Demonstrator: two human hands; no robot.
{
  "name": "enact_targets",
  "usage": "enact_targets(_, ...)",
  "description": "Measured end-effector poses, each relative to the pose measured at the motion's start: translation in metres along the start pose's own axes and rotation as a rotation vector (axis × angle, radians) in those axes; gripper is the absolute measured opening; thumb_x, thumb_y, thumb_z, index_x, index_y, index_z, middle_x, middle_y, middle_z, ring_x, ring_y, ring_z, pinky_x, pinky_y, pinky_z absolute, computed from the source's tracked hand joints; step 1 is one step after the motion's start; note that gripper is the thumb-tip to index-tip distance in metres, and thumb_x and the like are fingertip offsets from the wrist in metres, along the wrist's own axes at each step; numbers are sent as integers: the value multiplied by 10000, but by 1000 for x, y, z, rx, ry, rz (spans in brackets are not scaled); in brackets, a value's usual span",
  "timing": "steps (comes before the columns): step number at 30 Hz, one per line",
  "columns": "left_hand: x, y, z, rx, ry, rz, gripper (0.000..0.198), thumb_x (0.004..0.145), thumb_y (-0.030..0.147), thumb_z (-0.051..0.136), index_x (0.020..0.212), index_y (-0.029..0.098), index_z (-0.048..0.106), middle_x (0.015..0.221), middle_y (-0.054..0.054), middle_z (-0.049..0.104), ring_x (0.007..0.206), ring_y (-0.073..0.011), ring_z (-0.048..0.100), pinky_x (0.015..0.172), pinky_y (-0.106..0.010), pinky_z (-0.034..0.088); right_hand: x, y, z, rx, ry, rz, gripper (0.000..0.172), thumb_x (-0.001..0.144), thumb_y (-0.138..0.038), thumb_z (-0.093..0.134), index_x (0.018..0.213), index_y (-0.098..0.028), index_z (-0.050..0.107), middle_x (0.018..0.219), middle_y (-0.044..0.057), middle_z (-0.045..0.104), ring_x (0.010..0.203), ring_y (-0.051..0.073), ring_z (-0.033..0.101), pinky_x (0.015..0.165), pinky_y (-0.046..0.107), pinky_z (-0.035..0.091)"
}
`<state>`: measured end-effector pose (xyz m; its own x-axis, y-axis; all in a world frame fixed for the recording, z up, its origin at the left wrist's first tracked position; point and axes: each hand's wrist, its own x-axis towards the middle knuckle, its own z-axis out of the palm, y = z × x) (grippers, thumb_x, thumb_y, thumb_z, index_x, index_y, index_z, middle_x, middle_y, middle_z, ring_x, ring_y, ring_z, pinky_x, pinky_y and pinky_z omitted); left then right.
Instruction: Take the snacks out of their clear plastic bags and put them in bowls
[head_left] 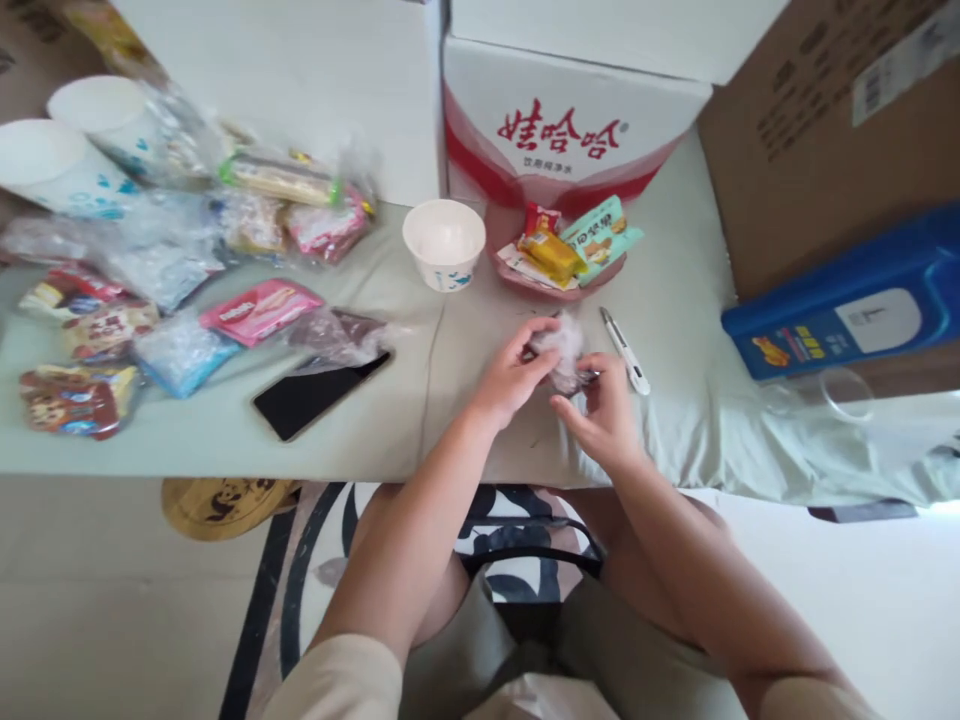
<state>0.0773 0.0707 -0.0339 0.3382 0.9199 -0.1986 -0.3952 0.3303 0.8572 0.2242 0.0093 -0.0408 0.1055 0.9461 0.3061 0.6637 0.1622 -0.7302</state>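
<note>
Three cups (pixel 444 243) stand beyond one wrapper (pixel 564 345) pinched by left hand (pixel 510 375) and right hand (pixel 604 415).

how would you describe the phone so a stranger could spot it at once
Start at the pale green table and follow its near edge left from the left hand. The phone lies there, a flat black slab, unlike the crinkly snack packets beyond it.

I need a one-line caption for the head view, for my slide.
Left hand and right hand hold a clear wrapper at the table, near a paper cup and phone.
</note>
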Motion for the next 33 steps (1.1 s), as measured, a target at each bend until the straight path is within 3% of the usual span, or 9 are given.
enact_targets(2,6,-7,2,67,88,83,515,732,297,790,1205,287,588,1066,-13,675,887,-134,663,764,-226,538,8,13,-17,-97,11,-46,267,875,-427,564,1082,-259,578,1101,110,588,1065,283,590,920,463,512)
enact_targets(5,14,-10,-1,195,203,192,700,684,260,841,1297,298,506,1029,-14,671,865,-141,674,791,-246,540,23,47,-39,-326,116,71,327,861,-379,545,1136,-210,600,1131,160,603,1111,329,578,976,528,473)
enact_targets(7,19,-11,-3,269,258,239,705,671,268,859,1278,285,502,1013,-22,666,857,-153,683,789,-257,545,31,69,-48,-450,82,144,360,833,-393,571,1122,-184,620,1143,190,609,1116,366,565,966,559,460)
enact_targets(10,26,-13,-3,348,325,282,645,654,304,878,1193,271,526,1082,-41,658,907,-169,692,814,-269,553,35,83,-57,-482,5,158,228,871,-378,520,992,-212,620,1068,170,650,1048,355,580,918,525,466)
enact_targets(16,33,-18,6,433,330,270,636,621,364,912,1134,261,549,1097,-39,642,960,-184,687,853,-285,550,22,55,-64,-153,-38,287,169,864,-409,543,945,-278,473,684,-12,579,562,201,509,580,326,414)
enact_targets(21,32,-22,16,374,254,252,686,568,422,941,1128,277,571,1092,-42,658,1004,-204,692,844,-281,553,22,39,-53,-2,-252,192,117,837,-348,513,910,-271,463,699,-9,602,568,184,528,576,302,390)
enact_targets(26,36,-6,0,222,465,295,577,716,499,832,1179,358,519,1174,-18,663,1022,-182,692,772,-276,569,26,46,-57,-16,-415,190,118,826,-286,501,940,-263,518,722,4,647,611,204,558,628,317,413)
enact_targets(29,35,0,-11,223,501,275,523,736,478,818,1152,350,528,1153,-11,671,996,-173,696,740,-264,567,25,55,-65,-143,-305,239,135,830,-281,504,950,-249,558,829,54,681,688,232,593,655,341,432)
enact_targets(33,28,-7,-17,425,344,266,562,661,463,874,1098,265,582,1151,-51,675,1089,-213,673,869,-298,553,26,63,-68,-378,-4,202,252,830,-293,543,1064,-226,606,1118,142,667,1006,326,618,815,433,475)
